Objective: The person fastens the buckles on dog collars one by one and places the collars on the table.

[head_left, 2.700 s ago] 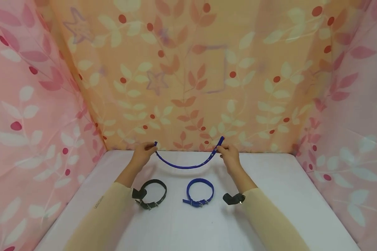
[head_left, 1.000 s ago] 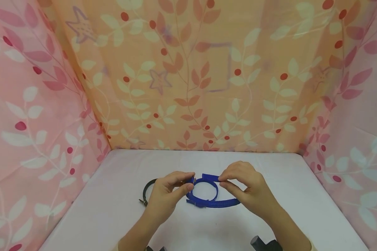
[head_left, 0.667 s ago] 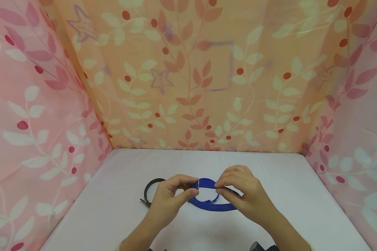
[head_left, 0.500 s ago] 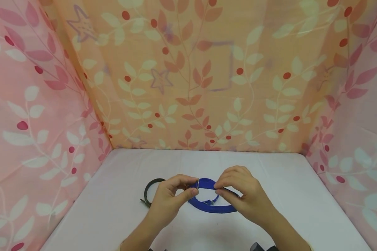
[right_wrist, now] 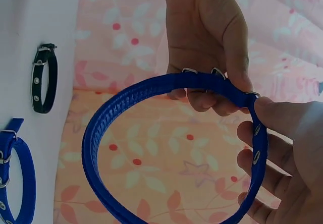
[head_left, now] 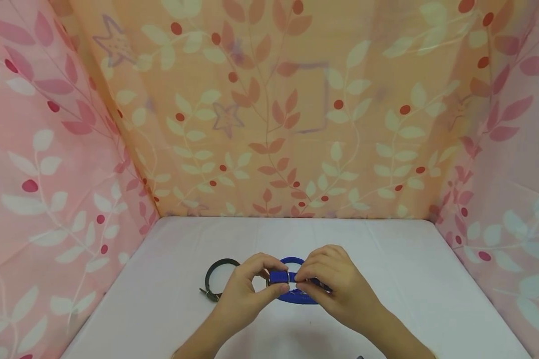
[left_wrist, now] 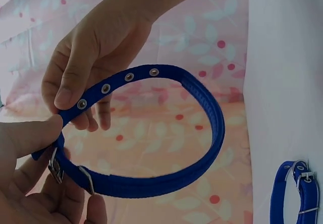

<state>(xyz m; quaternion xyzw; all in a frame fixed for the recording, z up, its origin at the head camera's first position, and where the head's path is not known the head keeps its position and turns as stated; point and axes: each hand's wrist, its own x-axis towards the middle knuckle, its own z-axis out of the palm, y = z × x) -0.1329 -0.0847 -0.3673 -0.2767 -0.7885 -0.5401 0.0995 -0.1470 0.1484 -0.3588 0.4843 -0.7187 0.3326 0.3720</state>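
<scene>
Both hands hold a blue collar bent into a loop above the table. The left hand pinches its end with the metal buckle and a metal ring beside it. The right hand pinches the strap near the tip, where a row of metal eyelets runs. In the head view the narrow strap meets a metal loop between the two hands' fingertips. The right wrist view shows the ends meeting at a metal piece; fingers partly hide how the tip passes there.
A second blue collar, buckled into a ring, rests on the white table behind the hands. To its left lies a buckled black collar, partly hidden by the left hand. Patterned cloth walls enclose the back and sides.
The collar hung stretched between the hands at first; its ends have come together nearer the body. Lately the right hand has moved left, bringing the strap against the metal loop.
</scene>
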